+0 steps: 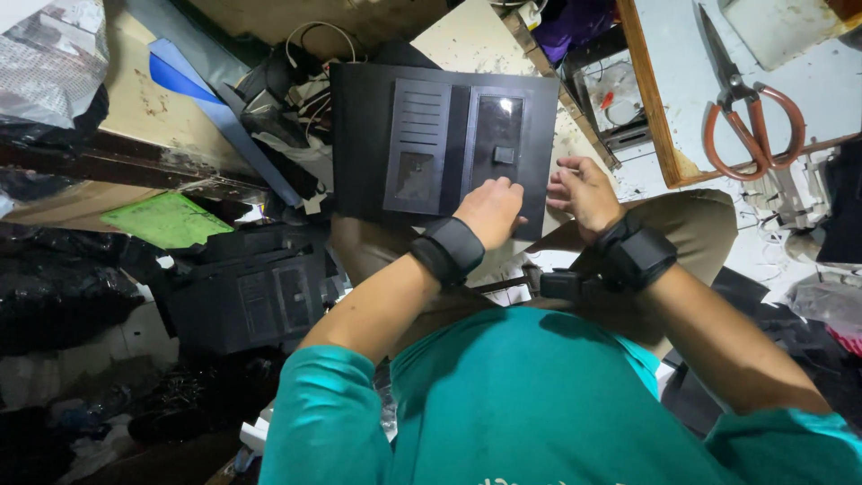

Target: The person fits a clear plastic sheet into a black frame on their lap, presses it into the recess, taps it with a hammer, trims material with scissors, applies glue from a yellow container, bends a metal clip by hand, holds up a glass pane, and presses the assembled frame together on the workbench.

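Looking down from the head cam, my left hand sits just right of center, fingers curled down and pressing flat on the lower edge of a black panel. No pinch there, more of a hold-down with a loose fist. My right hand is just beside it to the right, fingers half curled at the panel's right edge; I can't really tell if it's actually gripping that edge or only touching it. Both wrists have black wrist straps.

The panel itself lies across my lap in the upper middle of the frame, tilted a bit. It has a slotted vent section on the left half and a glossy dark rectangle with a small square button on the right half.

Going further out: another black housing of the same sort sits at center left, with a green sheet just above it. In the upper right, orange-handled scissors lie on a pale bench with a wooden rim. A tangle of wires sits upper left of the panel.
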